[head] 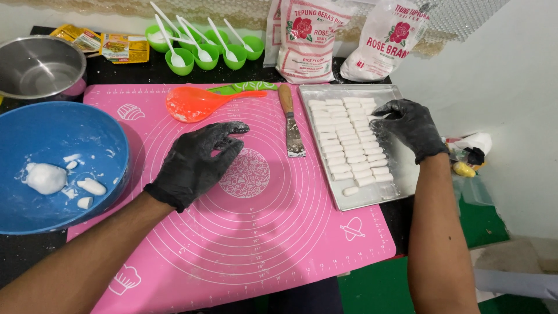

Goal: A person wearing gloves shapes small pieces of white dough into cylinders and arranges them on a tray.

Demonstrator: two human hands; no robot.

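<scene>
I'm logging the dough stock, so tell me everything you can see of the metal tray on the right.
The metal tray is a shallow, rectangular, dull silver sheet pan with a low rim, dusted with flour. It lies flat beside the pink mat's right edge. Rows of small white dough pieces fill its left half, one lying loose near the front. The right hand, in a black glove, rests over the pieces at the rows' right edge.

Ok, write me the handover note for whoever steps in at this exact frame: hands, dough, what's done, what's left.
Left hand, black-gloved, rests flat on the pink silicone mat, holding nothing.
Right hand, black-gloved, reaches over the rectangular metal tray, fingertips at the rows of small white dough pieces; grip unclear.
Done: the rows fill most of the tray.
Left: a white dough lump and scraps remain in the blue round bowl.
</scene>
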